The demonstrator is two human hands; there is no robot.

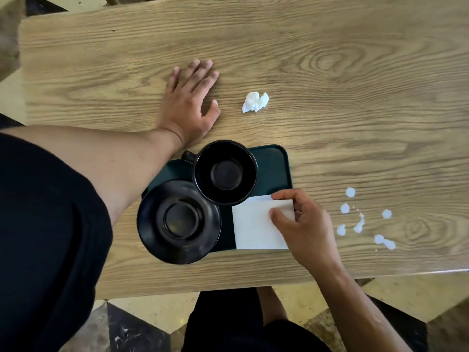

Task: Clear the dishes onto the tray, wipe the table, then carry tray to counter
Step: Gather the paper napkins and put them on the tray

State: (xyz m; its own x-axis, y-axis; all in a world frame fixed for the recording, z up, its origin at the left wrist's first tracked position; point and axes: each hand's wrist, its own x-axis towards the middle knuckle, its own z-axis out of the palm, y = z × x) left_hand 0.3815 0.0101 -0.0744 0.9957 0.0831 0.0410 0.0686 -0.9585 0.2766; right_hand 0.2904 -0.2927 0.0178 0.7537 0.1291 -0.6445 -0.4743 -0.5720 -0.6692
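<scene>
A dark green tray (pixel 275 166) lies near the front edge of the wooden table (pixel 330 72). On it stand a black cup (pixel 225 172) and a black saucer (pixel 179 221) that overhangs the tray's left edge. A folded white napkin (pixel 251 224) lies on the tray's right part, and my right hand (pixel 302 224) pinches its right edge between thumb and fingers. My left hand (pixel 190 102) rests flat on the table behind the tray, fingers spread, holding nothing. A crumpled white tissue (pixel 255 102) lies just right of it.
White spilled drops (pixel 360 224) dot the table right of the tray. The table's front edge runs just below the tray, with tiled floor (pixel 152 313) beneath. A chair part (pixel 83 3) shows past the far left edge.
</scene>
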